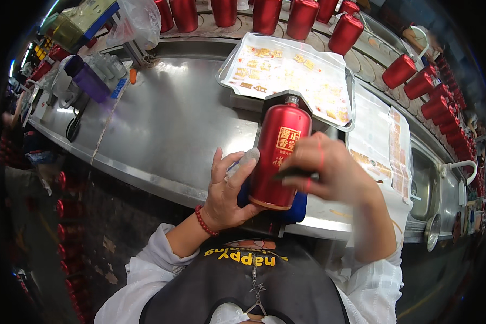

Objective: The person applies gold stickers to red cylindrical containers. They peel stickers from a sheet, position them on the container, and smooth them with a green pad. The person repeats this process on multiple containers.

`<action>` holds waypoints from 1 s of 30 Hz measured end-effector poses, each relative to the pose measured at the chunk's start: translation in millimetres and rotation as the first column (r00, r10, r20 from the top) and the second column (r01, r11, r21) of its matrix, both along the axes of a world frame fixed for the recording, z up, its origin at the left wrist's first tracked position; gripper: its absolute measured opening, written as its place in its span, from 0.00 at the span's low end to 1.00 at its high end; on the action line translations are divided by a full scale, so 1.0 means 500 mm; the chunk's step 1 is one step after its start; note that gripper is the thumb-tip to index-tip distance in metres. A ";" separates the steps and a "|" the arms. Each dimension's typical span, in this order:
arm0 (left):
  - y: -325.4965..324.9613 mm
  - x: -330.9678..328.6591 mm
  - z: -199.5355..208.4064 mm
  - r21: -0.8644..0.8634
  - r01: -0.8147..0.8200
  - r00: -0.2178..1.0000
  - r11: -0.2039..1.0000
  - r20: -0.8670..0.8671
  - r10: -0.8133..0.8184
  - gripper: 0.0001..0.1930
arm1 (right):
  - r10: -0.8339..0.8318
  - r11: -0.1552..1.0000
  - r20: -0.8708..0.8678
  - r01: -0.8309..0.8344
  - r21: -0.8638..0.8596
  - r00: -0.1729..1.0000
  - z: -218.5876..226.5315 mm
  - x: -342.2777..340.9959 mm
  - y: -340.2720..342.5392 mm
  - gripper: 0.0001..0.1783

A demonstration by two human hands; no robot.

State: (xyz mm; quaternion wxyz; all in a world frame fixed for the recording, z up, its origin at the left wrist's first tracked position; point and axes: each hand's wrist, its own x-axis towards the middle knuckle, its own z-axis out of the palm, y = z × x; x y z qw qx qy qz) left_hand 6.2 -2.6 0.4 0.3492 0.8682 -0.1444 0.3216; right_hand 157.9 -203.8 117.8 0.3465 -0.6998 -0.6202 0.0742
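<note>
A red bottle (270,146) with gold print and a metallic neck leans in a dark angled holder (291,96) in front of me. At its lower left edge is my left hand (228,186), thumb by the base and fingertips against the side. Pale covers sit on some of these fingertips. My right hand (329,162), smeared by motion, is closed over the bottle's lower right front. It pinches a slim dark tool (294,173) against the surface; the tool's kind is unclear. A blue cloth (296,209) shows beneath the bottle's lower end.
Just beyond the bottle stands a tray (352,116) with sheets of gold stickers (286,67). Another sticker sheet (372,135) lies to the right. More red bottles (346,33) line a curved conveyor behind. A purple bottle (86,78) and scissors (74,127) are left; a sink (425,197) is right.
</note>
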 end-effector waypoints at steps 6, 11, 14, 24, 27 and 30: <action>0.005 0.013 0.012 0.095 0.003 0.999 0.995 0.045 -0.007 0.42 | -0.502 0.826 0.318 0.336 0.453 0.804 -0.088 -0.007 -0.020 0.13; 0.045 0.039 0.055 0.221 0.278 0.959 0.935 -0.018 -0.281 0.36 | -0.277 0.933 0.006 0.268 0.239 0.961 -0.082 -0.092 -0.075 0.15; 0.051 0.104 0.095 0.298 0.396 0.914 0.869 -0.039 -0.403 0.34 | -0.440 0.854 -0.117 0.455 0.253 0.890 -0.099 -0.096 -0.101 0.13; 0.055 0.203 0.066 -0.125 0.228 0.973 0.966 -0.004 -0.230 0.34 | -0.307 0.936 0.188 0.332 -0.117 0.933 0.027 -0.006 0.064 0.07; 0.047 0.157 0.052 -0.299 0.056 0.987 0.953 -0.129 -0.099 0.35 | -0.439 0.851 0.413 0.516 -0.093 0.798 0.044 0.045 0.122 0.09; 0.049 0.113 0.039 -0.282 -0.025 0.978 0.959 -0.205 -0.035 0.34 | -0.175 0.966 0.253 0.215 -0.141 0.952 0.048 0.028 0.106 0.09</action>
